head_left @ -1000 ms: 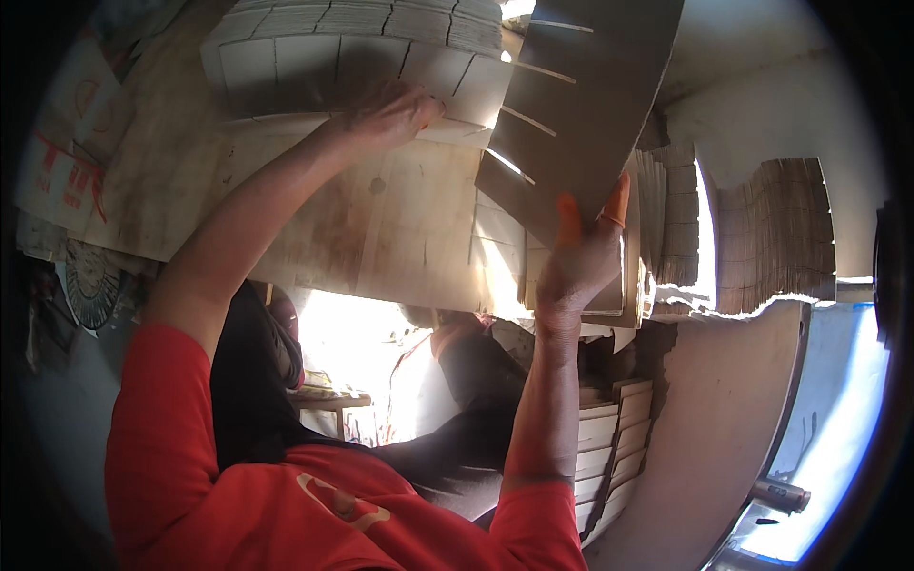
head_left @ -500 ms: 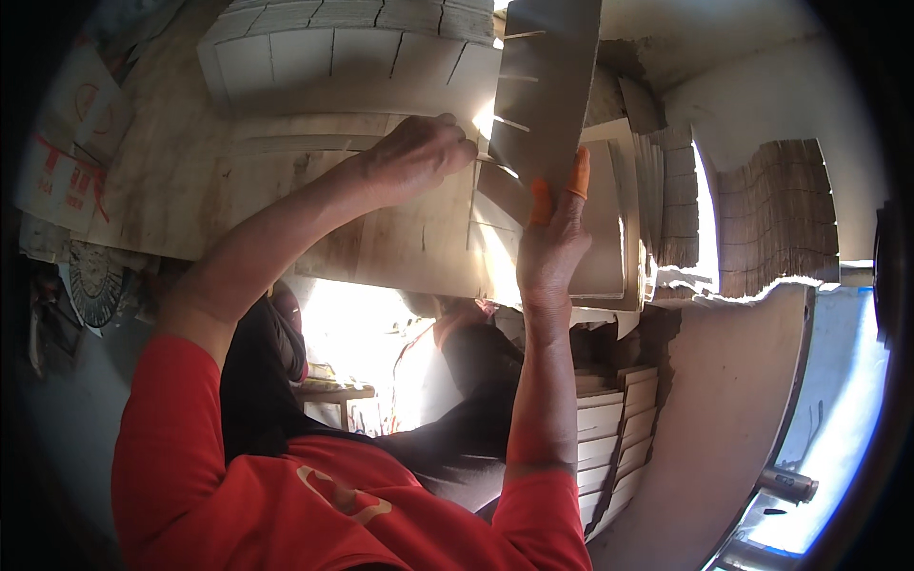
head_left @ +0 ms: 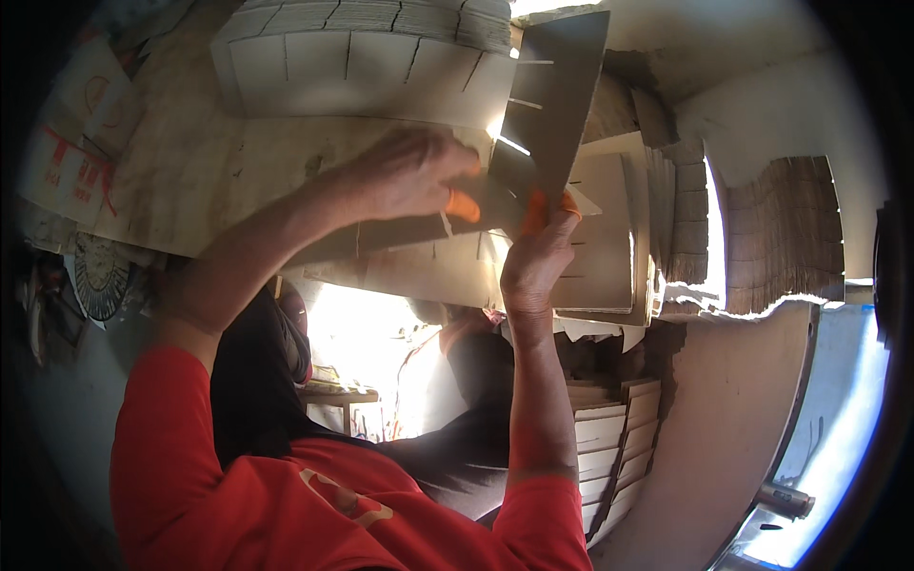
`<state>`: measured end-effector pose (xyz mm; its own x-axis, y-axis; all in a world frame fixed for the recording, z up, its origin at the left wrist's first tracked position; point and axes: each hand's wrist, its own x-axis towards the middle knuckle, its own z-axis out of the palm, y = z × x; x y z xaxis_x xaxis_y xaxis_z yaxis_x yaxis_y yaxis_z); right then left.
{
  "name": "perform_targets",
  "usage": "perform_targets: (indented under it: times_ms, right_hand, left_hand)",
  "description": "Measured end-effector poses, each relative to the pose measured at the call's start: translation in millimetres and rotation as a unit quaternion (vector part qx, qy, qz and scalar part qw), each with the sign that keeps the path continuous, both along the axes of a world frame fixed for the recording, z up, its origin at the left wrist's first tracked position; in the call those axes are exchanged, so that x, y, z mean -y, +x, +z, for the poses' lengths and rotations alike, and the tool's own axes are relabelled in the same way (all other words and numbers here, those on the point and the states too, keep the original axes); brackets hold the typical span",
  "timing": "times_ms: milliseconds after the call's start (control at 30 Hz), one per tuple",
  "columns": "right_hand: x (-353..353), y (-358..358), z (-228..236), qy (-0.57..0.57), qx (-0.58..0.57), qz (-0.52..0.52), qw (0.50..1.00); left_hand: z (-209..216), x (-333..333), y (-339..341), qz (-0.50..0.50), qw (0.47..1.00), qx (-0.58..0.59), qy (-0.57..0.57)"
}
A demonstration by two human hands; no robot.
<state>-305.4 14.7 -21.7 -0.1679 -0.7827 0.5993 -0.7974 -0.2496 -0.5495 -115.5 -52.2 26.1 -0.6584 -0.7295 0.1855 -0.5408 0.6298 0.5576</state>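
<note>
My right hand [head_left: 540, 255], with orange finger covers, grips the lower end of a grey slotted cardboard strip [head_left: 554, 105] that stands up and leans slightly right. Short slits run in from its left edge. To the left is my left hand [head_left: 414, 181], slightly blurred, an orange cover on its thumb. Its thumb and forefinger are apart, with nothing visible clasped between them. Just below it, a second slotted cardboard strip [head_left: 386, 238] slants across the wooden board [head_left: 190, 181], its right end close to the upright strip. Whether the two strips interlock is hard to tell.
A thick stack of slotted cardboard sheets [head_left: 371, 71] stands at the back. Flat cardboard pieces [head_left: 600, 247] lie right of my right hand, with further stacks [head_left: 781, 224] beyond. More piled cardboard [head_left: 609, 447] sits below the board at the right. A printed carton [head_left: 76, 171] is at the far left.
My left hand has turned and opened its fingers, showing its orange-covered thumb. The second strip now shows beneath it. My right hand has brought the upright strip a little lower and nearer.
</note>
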Motion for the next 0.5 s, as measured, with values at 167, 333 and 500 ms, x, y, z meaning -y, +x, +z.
perform_targets:
  times_ms: [167, 333, 500]
  right_hand:
    - [-2.5, 5.2, 6.5, 0.022, 0.009, -0.009, 1.000]
    - [0.0, 7.3, 8.0, 0.018, 0.011, -0.006, 1.000]
    - [2.6, 10.7, 15.2, -0.028, -0.009, 0.000, 1.000]
  left_hand:
    - [-23.4, 105.2, 18.3, 0.110, 0.959, 0.031, -0.259]
    - [-57.1, 161.6, 14.3, 0.205, 0.927, 0.150, -0.276]
    - [-80.0, 183.8, 21.5, 0.185, 0.901, 0.138, -0.366]
